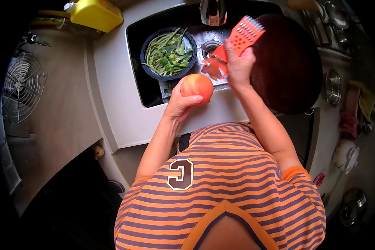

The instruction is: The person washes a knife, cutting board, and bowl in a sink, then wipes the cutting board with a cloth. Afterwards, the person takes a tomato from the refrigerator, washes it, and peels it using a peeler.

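My left hand (184, 100) is wrapped round a smooth, rounded orange fruit or vegetable (197, 89), with the thumb along its near side. I cannot tell its exact kind. My right hand (239, 64) grips an orange-red plastic grater (239, 36) at its middle. Rows of metal teeth line the grater's upper end, and its cut-out lower end points toward the fruit or vegetable, a short gap away. Beyond my left hand, a dark round bowl (143, 62) stands in the sink, holding green beans (157, 52) and broccoli (175, 58) in water.
The metal sink (164, 89) has a drain (211, 48) beside the bowl and a faucet (213, 12) above. A large dark round lid or pan (285, 64) covers the right side. At back left lies a yellow jug (96, 16); a wire rack (22, 85) is at far left.
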A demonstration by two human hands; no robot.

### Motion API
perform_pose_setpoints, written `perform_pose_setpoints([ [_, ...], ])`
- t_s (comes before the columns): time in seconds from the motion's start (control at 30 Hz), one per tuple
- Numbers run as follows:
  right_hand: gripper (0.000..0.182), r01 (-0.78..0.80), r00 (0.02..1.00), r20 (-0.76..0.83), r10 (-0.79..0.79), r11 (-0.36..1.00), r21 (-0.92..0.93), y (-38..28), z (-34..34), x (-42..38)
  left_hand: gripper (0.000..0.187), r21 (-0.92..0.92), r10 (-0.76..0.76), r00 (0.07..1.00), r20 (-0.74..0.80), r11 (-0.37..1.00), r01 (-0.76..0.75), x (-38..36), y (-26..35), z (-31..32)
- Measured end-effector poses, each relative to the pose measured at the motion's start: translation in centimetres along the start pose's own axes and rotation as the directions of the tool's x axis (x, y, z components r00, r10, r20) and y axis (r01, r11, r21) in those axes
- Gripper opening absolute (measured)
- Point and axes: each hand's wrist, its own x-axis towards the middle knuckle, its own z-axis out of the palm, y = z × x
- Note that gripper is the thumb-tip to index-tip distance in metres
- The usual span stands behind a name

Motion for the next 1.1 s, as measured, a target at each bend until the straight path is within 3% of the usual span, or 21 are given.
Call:
perform_pose_setpoints([
  [0.03, 0.022, 0.145, 0.989, 0.040, -0.142, 0.986, -0.085, -0.3, -0.6, 0.4, 0.075, 0.014, -0.018, 1.000, -0.015, 1.000, 0.018, -0.5, 0.1, -0.2],
  [0.1, 0.022, 0.276, 0.952, 0.216, -0.217, 0.914, -0.298, -0.8, -0.9, 1.1, 0.077, 0.023, -0.030, 0.999, -0.023, 0.999, 0.030, -0.8, 0.2, -0.2],
  [0.13, 0.022, -0.030, 0.974, 0.217, 0.065, 0.987, -0.159, -1.2, -1.2, 0.5, 0.078, 0.027, -0.013, 1.000, -0.003, 1.000, 0.013, -0.8, 0.2, -0.2],
  [0.17, 0.020, 0.169, 0.973, 0.198, -0.119, 0.952, -0.256, 0.9, -1.9, 1.4, 0.078, 0.031, 0.003, 1.000, 0.017, 1.000, -0.003, -0.7, 0.1, -0.2],
  [0.27, 0.017, -0.083, 0.992, 0.092, 0.090, 0.994, -0.076, 1.0, -1.8, 1.2, 0.080, 0.078, 0.052, 0.992, 0.112, 0.995, -0.061, -0.2, -0.1, 0.2],
  [0.33, 0.016, -0.287, 0.958, 0.047, 0.284, 0.953, 0.094, 0.7, -1.6, 0.8, 0.080, 0.095, 0.026, 0.993, 0.116, 0.995, -0.037, 0.0, 0.4, 0.9],
  [0.43, 0.016, -0.454, 0.891, 0.096, 0.444, 0.868, 0.201, 1.0, -1.8, 0.7, 0.078, 0.078, 0.066, 0.984, 0.163, 0.994, -0.080, 0.4, 0.4, 1.2],
  [0.7, 0.021, -0.663, 0.748, 0.258, 0.611, 0.702, 0.261, 0.9, -1.7, 0.1, 0.074, 0.179, -0.001, 0.982, 0.188, 0.983, -0.033, 0.3, 1.3, 1.3],
  [0.8, 0.022, -0.825, 0.561, 0.338, 0.756, 0.481, 0.296, 2.1, -2.2, 0.2, 0.077, 0.158, -0.001, 0.972, 0.236, 0.987, -0.037, 0.2, 1.4, 1.3],
  [0.9, 0.024, -0.903, 0.427, 0.461, 0.778, 0.344, 0.257, 1.5, -1.6, 0.3, 0.082, 0.134, 0.003, 0.960, 0.278, 0.990, -0.042, 0.0, 1.8, 1.7],
  [1.03, 0.026, -0.856, 0.517, 0.346, 0.783, 0.481, 0.188, 1.3, -1.7, 1.0, 0.082, 0.199, 0.002, 0.947, 0.320, 0.977, -0.070, -0.1, 1.9, 0.3],
  [1.07, 0.027, -0.852, 0.523, 0.367, 0.769, 0.455, 0.261, 1.9, -2.2, 1.9, 0.082, 0.241, 0.005, 0.940, 0.341, 0.966, -0.092, -0.1, 1.8, -0.1],
  [1.1, 0.028, -0.849, 0.529, 0.376, 0.761, 0.476, 0.231, -0.4, -2.4, 2.2, 0.081, 0.219, 0.003, 0.961, 0.276, 0.974, -0.066, -0.1, 1.6, -0.1],
])
